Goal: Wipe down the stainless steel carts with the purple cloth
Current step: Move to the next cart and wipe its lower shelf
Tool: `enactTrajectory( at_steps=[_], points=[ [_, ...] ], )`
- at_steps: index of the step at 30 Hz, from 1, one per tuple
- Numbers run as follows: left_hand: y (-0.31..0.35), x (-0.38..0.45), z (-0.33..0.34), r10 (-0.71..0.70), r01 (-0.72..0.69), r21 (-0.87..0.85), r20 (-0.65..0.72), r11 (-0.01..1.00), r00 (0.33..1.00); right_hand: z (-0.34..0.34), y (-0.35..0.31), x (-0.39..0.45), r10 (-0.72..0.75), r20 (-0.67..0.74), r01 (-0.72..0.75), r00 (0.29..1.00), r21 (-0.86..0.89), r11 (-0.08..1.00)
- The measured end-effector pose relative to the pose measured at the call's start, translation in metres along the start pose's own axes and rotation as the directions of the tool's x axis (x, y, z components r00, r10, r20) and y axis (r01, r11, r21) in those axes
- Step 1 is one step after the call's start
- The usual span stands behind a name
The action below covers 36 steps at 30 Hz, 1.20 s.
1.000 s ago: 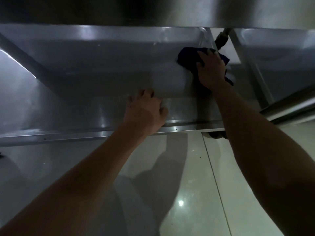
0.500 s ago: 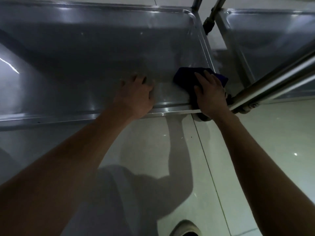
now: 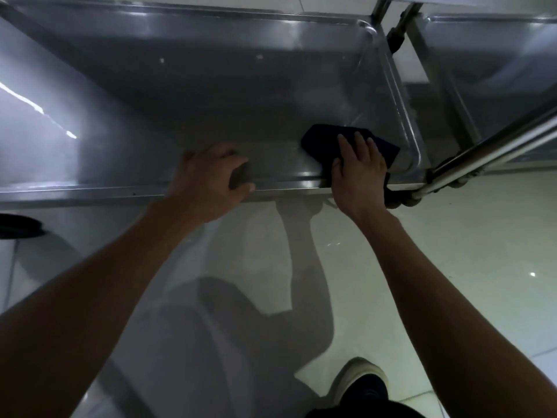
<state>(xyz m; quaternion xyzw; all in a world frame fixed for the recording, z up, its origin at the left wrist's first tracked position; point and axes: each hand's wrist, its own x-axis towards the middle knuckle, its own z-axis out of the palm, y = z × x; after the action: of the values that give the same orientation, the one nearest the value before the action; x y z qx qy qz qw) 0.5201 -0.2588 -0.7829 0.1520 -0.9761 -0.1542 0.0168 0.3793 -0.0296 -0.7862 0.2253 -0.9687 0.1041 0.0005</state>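
Note:
The lower shelf of a stainless steel cart (image 3: 211,101) fills the upper part of the view. A dark purple cloth (image 3: 319,141) lies at the shelf's near right corner, and part of it hangs over the front rim. My right hand (image 3: 358,176) presses flat on the cloth with straight fingers. About a hand's width to its left, my left hand (image 3: 208,182) grips the front rim, fingers curled over the edge.
A second steel cart (image 3: 497,70) stands close on the right. A slanted steel bar (image 3: 497,143) crosses just right of the cloth, with a caster (image 3: 401,200) below it. Pale floor tiles and my shoe (image 3: 358,378) lie below. A dark round object (image 3: 18,226) sits at the left.
My right hand has drawn the cloth from the far right corner of the shelf back to the near right corner. My left hand has stayed on the front rim.

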Motion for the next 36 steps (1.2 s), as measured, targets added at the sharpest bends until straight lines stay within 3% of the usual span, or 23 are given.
enactTrajectory(
  at_steps=[8,13,21,28,32,36],
  points=[
    [-0.061,-0.048,-0.033,-0.072,0.069,-0.063,-0.033,0.996,0.997,0.033,-0.129,-0.02,-0.162,0.061,0.161,0.985,0.015,0.987],
    [-0.104,-0.076,-0.05,-0.154,0.153,-0.009,-0.038,0.988,0.987,0.052,-0.212,-0.028,-0.291,0.133,0.279,0.948,0.099,0.955],
    [-0.154,-0.12,-0.076,-0.243,0.245,0.076,-0.036,0.966,0.969,0.059,-0.296,-0.041,-0.308,0.267,0.273,0.913,0.158,0.949],
    [-0.154,-0.153,-0.113,-0.287,0.285,0.093,0.011,0.954,0.958,0.03,-0.312,-0.066,-0.391,0.347,0.406,0.852,0.033,0.913],
    [-0.13,-0.184,-0.148,-0.33,0.329,0.034,0.042,0.944,0.943,-0.009,-0.305,-0.086,-0.465,0.372,0.406,0.804,0.229,0.885],
    [-0.095,-0.226,-0.199,-0.361,0.364,-0.009,0.112,0.931,0.926,-0.088,-0.295,-0.133,-0.441,0.36,0.293,0.822,0.397,0.87]
  ],
)
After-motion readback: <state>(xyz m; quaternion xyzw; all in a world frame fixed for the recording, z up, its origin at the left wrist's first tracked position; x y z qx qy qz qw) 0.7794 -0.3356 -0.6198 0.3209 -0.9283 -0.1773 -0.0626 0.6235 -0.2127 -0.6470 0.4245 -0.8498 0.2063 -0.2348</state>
